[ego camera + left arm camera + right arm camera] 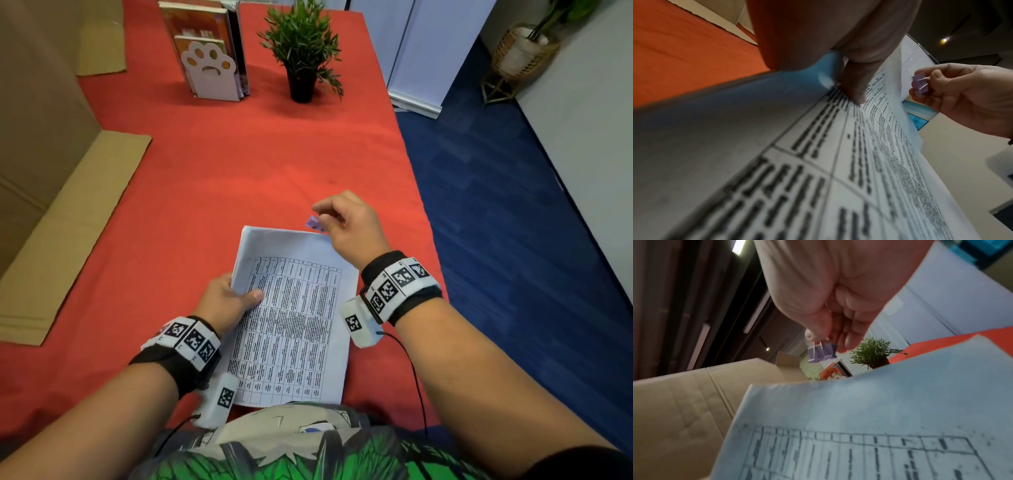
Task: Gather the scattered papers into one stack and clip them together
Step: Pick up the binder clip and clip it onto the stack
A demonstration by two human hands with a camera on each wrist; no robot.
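Gathering looks done: the papers sit as one stack near the table's front edge, lifted off the red cloth. The left hand grips the stack's left edge, thumb on top, fingers under. The right hand pinches a purple binder clip by its wire handles, just beside the stack's far right corner, not yet on it. Left to do: clip on. Room: table's right edge is near the right hand; plant & bookend at the far end, well apart; cardboard along the left edge.

An office: blue carpet tiles, white partition panels, bookend-held books.
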